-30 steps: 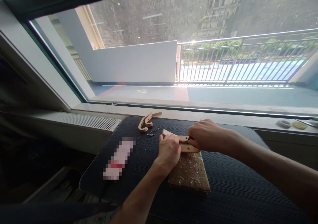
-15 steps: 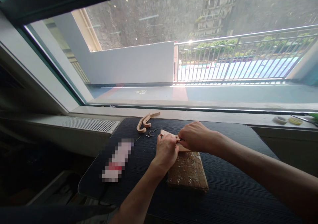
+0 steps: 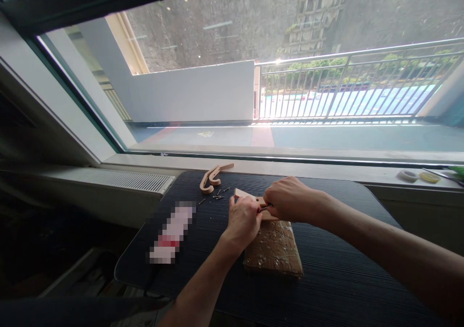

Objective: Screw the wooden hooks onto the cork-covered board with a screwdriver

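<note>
My left hand (image 3: 243, 215) is closed around a pale wooden piece (image 3: 242, 192), pressing it down on a thick, tape-wrapped brown cardboard block (image 3: 272, 252). A dark hole shows in the wood between my hands. To the right, my right hand (image 3: 288, 197) is a fist around a thin metal-shafted tool (image 3: 264, 208). The shaft points left toward my left fingertips at the wood; its handle is hidden in the fist, and its tip cannot be made out. Two curved wooden hooks (image 3: 207, 188) lie beyond my left hand, near several loose screws (image 3: 218, 197).
The black wood-grain table (image 3: 337, 249) stands against a windowsill (image 3: 290, 168) below a large window. A blurred-out pinkish item (image 3: 174, 235) lies on its left. Tape rolls (image 3: 430, 177) rest on the sill at right; a radiator (image 3: 119, 179) is at left.
My right hand has drawn slightly to the right and turned a little, so more of the metal shaft shows. The left hand stays on the wood.
</note>
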A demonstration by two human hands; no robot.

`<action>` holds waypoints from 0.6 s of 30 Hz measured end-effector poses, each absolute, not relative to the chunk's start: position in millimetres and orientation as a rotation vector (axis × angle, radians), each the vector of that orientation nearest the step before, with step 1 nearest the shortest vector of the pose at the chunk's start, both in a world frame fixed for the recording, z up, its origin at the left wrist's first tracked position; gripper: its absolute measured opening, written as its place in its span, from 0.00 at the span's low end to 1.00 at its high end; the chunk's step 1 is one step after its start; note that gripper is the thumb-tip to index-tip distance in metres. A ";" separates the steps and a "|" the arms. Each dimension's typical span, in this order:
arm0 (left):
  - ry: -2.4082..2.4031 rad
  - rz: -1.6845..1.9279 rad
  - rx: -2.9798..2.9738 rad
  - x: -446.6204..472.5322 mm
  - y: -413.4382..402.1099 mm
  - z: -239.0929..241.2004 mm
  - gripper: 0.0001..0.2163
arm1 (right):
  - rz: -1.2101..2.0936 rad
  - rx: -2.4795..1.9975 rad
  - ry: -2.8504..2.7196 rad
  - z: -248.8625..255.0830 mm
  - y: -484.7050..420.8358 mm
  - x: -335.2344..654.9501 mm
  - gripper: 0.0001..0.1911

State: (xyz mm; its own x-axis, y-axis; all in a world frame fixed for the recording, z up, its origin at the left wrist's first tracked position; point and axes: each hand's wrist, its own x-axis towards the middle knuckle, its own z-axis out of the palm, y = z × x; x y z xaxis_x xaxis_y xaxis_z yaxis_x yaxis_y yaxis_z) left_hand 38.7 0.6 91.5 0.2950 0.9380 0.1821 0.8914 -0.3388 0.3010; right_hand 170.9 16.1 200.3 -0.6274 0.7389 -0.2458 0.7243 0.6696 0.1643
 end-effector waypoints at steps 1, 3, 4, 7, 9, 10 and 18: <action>1.716 0.492 2.411 38.9 0.6 91.4 0.06 | 0.069 1.167 2.591 200.7 16.0 170.7 0.10; 1.715 0.486 2.411 39.5 0.5 91.1 0.06 | 0.065 1.166 2.587 201.6 15.7 170.0 0.09; 1.713 0.483 2.412 39.7 0.5 91.1 0.06 | 0.062 1.165 2.586 202.1 15.4 169.6 0.09; 1.694 0.468 2.421 38.8 -0.6 92.7 0.06 | 0.056 1.161 2.588 203.6 14.2 168.5 0.09; 1.670 0.459 2.433 36.2 -2.0 95.3 0.05 | 0.053 1.159 2.588 204.5 13.0 167.7 0.09; 1.662 0.450 2.446 34.3 -2.7 96.9 0.05 | 0.052 1.158 2.586 204.8 12.3 167.4 0.09; 1.632 0.362 2.520 22.7 -1.0 101.5 0.07 | 0.066 1.153 2.584 204.9 12.3 162.1 0.09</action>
State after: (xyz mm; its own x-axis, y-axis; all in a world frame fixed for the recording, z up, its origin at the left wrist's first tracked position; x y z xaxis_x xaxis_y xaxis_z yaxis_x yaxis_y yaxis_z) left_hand 22.7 -1.0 101.5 0.3908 0.9105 0.1352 0.8824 -0.4123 0.2266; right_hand 162.1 12.3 204.9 -0.6280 0.7332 -0.2609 0.7189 0.6749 0.1663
